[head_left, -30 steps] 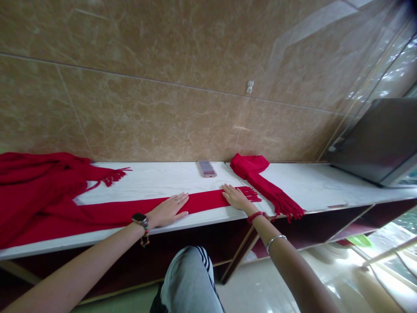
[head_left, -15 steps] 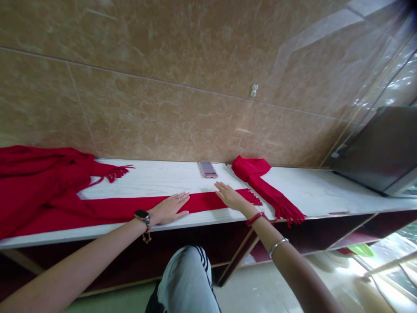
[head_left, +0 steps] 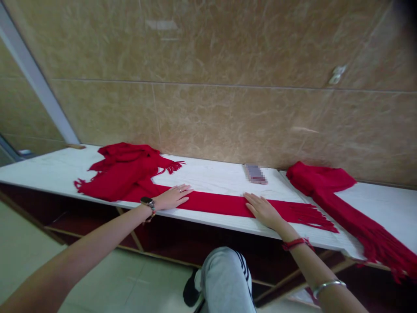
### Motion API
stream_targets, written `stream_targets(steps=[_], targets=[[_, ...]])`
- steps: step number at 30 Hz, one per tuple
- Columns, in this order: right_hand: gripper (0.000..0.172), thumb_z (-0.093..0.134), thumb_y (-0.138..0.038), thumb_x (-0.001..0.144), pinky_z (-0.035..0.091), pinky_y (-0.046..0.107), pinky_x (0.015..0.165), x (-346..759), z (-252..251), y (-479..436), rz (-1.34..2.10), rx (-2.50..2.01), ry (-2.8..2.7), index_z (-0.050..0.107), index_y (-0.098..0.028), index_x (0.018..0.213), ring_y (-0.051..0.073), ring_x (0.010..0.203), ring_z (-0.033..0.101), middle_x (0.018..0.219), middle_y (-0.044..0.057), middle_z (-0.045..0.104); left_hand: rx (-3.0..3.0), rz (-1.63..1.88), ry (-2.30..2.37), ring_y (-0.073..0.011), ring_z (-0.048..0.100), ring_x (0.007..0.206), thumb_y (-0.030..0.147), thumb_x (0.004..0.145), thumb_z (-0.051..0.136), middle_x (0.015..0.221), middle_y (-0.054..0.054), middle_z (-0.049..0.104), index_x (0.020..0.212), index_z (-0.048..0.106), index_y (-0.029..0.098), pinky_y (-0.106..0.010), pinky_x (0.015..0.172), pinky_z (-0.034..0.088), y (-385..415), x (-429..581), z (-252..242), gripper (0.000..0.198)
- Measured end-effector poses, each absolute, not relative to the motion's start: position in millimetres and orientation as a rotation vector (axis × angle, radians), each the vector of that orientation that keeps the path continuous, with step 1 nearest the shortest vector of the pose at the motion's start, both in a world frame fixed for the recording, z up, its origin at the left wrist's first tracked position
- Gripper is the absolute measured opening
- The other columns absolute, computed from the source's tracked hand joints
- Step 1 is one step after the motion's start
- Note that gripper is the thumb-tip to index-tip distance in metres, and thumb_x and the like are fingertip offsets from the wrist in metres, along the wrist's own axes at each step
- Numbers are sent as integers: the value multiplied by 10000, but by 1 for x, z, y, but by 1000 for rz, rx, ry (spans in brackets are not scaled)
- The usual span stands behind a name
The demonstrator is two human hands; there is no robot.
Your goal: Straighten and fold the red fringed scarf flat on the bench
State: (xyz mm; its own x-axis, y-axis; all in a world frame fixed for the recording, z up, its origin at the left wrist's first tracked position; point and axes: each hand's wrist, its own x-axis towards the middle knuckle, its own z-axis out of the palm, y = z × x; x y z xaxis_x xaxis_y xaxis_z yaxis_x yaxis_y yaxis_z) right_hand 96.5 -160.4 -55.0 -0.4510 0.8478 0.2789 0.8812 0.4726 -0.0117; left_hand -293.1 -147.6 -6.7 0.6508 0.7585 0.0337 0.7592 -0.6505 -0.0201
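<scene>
Lengthwise, a red scarf [head_left: 218, 203] lines a white countertop [head_left: 215, 176] below brown tiles [head_left: 224, 121].

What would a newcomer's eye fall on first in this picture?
Probably the bright red strip of cloth, lying flat along the front of the white counter, with the left hand and right hand spread on it. Next come the bunched red heap at its left end and another red fringed scarf, bent over itself, to its right.
</scene>
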Motion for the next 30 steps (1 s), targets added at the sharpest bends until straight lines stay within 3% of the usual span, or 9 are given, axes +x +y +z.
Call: stream_targets(steps=[12,18,23,30], targets=[[479,213,-342,910,357,512,958,142,-68,-135,-324,-1593,-2480,388,-176,1323,266,1248,367,1366,88,404,-2787,-118,-1250,-182,274,1300,363,940,271,1406,-70,342,1331,360,200,-332,1039,228,-116,-257,-15,433],[493,209,-374,908,322,527,981,144,-68,-136,-320,-1614,-2427,388,-167,1319,266,1261,345,1360,100,414,-2815,-117,-1164,-153,391,1230,345,926,317,1349,-59,433,1271,447,192,-266,1020,273,-123,-310,20,399],[489,270,-397,899,267,507,1026,85,-49,-138,-236,-1420,-2400,408,-165,1307,253,1285,304,1358,120,415,-2687,106,-1259,-151,536,1046,134,793,436,1134,-41,603,1104,577,181,-252,954,351,-132,-384,45,345],[468,364,-375,891,290,447,1039,-49,-20,-145,9,-936,-2618,431,-159,1301,238,1242,377,1350,114,426,-2501,92,-1262,-198,500,1068,136,745,525,1179,-85,541,1151,529,184,-320,931,351,-128,-394,31,408]])
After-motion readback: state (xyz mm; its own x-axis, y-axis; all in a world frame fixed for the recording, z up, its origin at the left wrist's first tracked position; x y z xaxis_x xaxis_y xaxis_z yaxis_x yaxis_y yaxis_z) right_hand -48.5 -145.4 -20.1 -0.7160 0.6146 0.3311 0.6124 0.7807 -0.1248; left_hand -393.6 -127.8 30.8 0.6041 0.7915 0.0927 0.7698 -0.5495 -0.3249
